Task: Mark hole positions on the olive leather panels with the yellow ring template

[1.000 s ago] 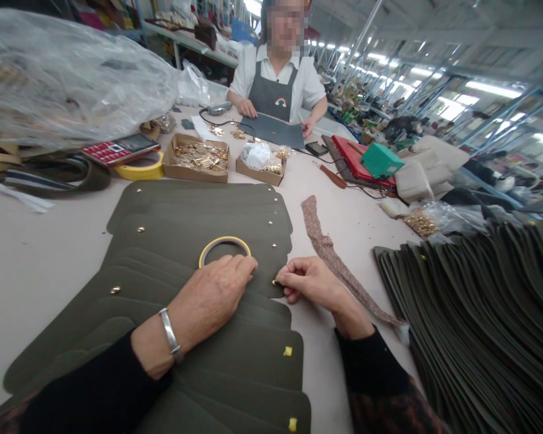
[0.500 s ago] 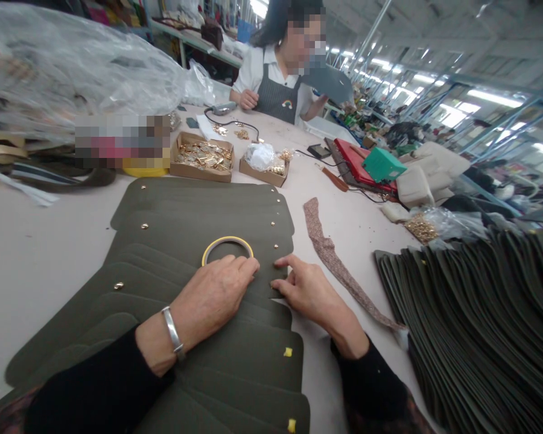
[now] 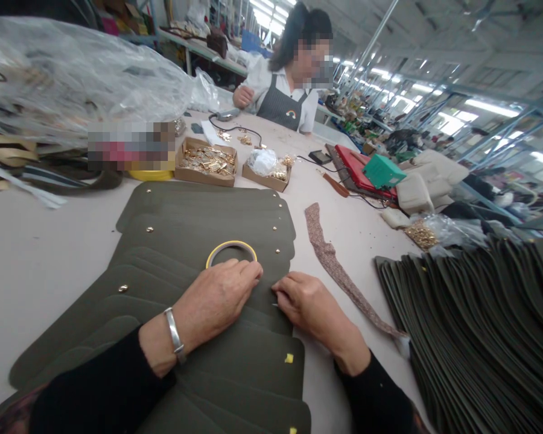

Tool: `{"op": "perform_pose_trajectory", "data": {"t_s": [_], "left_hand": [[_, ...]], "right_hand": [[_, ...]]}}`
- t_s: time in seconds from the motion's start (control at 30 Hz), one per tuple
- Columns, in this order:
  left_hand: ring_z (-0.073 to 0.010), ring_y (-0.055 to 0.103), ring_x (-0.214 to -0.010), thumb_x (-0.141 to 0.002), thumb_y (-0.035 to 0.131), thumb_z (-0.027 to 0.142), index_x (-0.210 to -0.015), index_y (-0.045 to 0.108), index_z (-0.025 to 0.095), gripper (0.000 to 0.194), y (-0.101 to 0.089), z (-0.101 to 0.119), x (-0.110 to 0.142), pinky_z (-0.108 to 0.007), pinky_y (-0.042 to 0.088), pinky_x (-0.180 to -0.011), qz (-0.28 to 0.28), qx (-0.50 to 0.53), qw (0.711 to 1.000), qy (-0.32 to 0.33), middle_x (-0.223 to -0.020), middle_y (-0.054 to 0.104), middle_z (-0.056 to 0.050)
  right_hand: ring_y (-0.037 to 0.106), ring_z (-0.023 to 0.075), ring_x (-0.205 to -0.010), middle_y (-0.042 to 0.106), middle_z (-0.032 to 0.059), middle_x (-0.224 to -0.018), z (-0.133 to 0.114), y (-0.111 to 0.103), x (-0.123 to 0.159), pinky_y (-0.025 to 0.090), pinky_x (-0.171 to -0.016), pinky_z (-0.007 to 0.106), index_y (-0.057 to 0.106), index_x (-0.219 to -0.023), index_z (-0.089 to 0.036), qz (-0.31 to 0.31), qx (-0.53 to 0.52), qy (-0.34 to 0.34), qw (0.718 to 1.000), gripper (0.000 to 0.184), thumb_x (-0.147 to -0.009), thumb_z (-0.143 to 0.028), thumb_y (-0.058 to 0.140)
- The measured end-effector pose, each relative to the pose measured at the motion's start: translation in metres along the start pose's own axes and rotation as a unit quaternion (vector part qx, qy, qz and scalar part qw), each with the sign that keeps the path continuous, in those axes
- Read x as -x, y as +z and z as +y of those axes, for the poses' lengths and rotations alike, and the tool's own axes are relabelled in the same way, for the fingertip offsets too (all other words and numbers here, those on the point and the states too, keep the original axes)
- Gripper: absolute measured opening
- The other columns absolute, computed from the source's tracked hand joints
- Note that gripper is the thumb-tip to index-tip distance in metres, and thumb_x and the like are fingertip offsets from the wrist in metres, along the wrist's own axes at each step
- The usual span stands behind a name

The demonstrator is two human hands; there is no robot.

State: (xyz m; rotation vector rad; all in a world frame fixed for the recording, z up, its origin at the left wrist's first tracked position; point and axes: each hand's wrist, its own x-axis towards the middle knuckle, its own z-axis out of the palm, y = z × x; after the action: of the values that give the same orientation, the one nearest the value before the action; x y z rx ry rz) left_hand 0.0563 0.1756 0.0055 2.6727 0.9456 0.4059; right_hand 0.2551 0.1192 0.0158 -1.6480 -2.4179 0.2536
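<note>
Left hand (image 3: 217, 298) flat, fingers loose, pressing fanned olive leather panels (image 3: 199, 241) beside tape roll (image 3: 231, 253). Right hand (image 3: 310, 301) fingertips pinched at a panel's right edge. Upper panels carry brass studs (image 3: 277, 251); lower ones only yellow tabs (image 3: 289, 358).

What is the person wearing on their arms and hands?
Both hands are bare, no gloves. The left hand has a plain silver bangle at the wrist. Both arms wear long black sleeves, with a dark patterned fabric showing at their lower edges. The right hand has no jewellery visible.
</note>
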Motion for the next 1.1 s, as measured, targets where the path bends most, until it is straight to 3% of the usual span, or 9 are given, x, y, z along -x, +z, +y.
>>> {"op": "perform_pose_trajectory", "data": {"t_s": [0.17,0.3,0.43,0.5,0.6,0.7,0.83,0.97,1.1], "left_hand": [[-0.0179,0.060,-0.079,-0.096,0.036,0.018,-0.096,0.055,0.019,0.019,0.000,-0.001,0.000,-0.030,0.048,-0.073,0.011,0.011,1.000,0.009,-0.082,0.062,-0.003],[-0.0167,0.064,-0.078,-0.094,0.037,0.016,-0.096,0.056,0.019,0.019,0.000,-0.001,0.002,-0.028,0.051,-0.072,0.038,0.014,0.999,0.015,-0.081,0.065,-0.002],[-0.0149,0.068,-0.081,-0.094,0.039,0.016,-0.107,0.056,0.020,0.022,0.000,0.001,0.005,-0.024,0.054,-0.073,0.101,0.059,0.992,0.045,-0.090,0.071,-0.003],[-0.0148,0.070,-0.084,-0.095,0.040,0.019,-0.118,0.053,0.021,0.026,-0.001,0.003,0.005,-0.024,0.054,-0.073,0.117,0.082,0.988,0.055,-0.099,0.072,-0.004],[-0.0163,0.071,-0.085,-0.096,0.041,0.022,-0.139,0.036,0.022,0.043,-0.001,0.005,0.006,-0.025,0.056,-0.072,0.103,0.082,0.990,0.042,-0.106,0.072,-0.005],[-0.0194,0.072,-0.080,-0.096,0.042,0.025,-0.143,0.028,0.020,0.050,0.002,0.005,0.006,-0.029,0.056,-0.067,0.089,0.058,0.994,0.014,-0.104,0.072,-0.007],[-0.0199,0.072,-0.081,-0.096,0.041,0.026,-0.141,0.028,0.019,0.047,0.004,0.004,0.007,-0.028,0.056,-0.066,0.090,0.053,0.994,0.017,-0.111,0.070,-0.009],[-0.0192,0.072,-0.083,-0.096,0.041,0.024,-0.141,0.027,0.019,0.047,0.005,0.004,0.007,-0.027,0.055,-0.069,0.081,0.062,0.994,0.029,-0.109,0.071,-0.008],[-0.0194,0.071,-0.078,-0.096,0.040,0.024,-0.138,0.029,0.019,0.044,0.005,0.004,0.007,-0.028,0.053,-0.065,0.068,0.059,0.996,0.025,-0.099,0.073,-0.006]], "right_hand": [[0.063,0.0176,-0.058,0.070,0.0078,-0.062,-0.006,-0.008,-0.025,0.041,-0.056,0.025,0.069,-0.062,-0.017,-0.058,0.027,0.097,0.993,0.018,-0.073,-0.010,0.058],[0.061,0.0162,-0.052,0.068,0.0064,-0.055,-0.010,-0.016,-0.031,0.037,-0.050,0.024,0.069,-0.056,-0.018,-0.074,-0.018,0.115,0.990,0.015,-0.065,-0.009,0.059],[0.057,0.0123,-0.047,0.066,0.0019,-0.052,-0.013,-0.019,-0.017,0.035,-0.047,0.021,0.069,-0.057,-0.018,-0.101,-0.085,0.107,0.985,0.021,-0.066,-0.006,0.056],[0.058,0.0116,-0.049,0.068,0.0005,-0.057,-0.012,-0.018,-0.008,0.038,-0.049,0.020,0.072,-0.067,-0.019,-0.060,-0.126,0.106,0.985,0.023,-0.072,-0.006,0.054],[0.064,0.0130,-0.062,0.073,0.0018,-0.075,-0.007,-0.012,-0.001,0.047,-0.060,0.022,0.073,-0.090,-0.019,0.091,-0.210,0.105,0.968,0.021,-0.080,-0.011,0.056],[0.065,0.0142,-0.070,0.072,0.0038,-0.083,-0.006,-0.007,-0.001,0.052,-0.068,0.025,0.069,-0.096,-0.019,0.186,-0.252,0.042,0.949,0.019,-0.082,-0.014,0.058],[0.063,0.0144,-0.072,0.070,0.0044,-0.082,-0.009,-0.002,-0.005,0.052,-0.069,0.026,0.067,-0.096,-0.019,0.205,-0.222,-0.037,0.952,0.016,-0.085,-0.015,0.057],[0.064,0.0142,-0.075,0.070,0.0049,-0.084,-0.012,0.004,-0.008,0.051,-0.076,0.027,0.065,-0.093,-0.018,0.211,-0.205,-0.065,0.953,0.016,-0.088,-0.012,0.052],[0.062,0.0137,-0.068,0.068,0.0036,-0.076,-0.012,0.007,-0.010,0.051,-0.069,0.025,0.063,-0.086,-0.018,0.223,-0.170,-0.075,0.957,0.014,-0.086,-0.011,0.051]]}}
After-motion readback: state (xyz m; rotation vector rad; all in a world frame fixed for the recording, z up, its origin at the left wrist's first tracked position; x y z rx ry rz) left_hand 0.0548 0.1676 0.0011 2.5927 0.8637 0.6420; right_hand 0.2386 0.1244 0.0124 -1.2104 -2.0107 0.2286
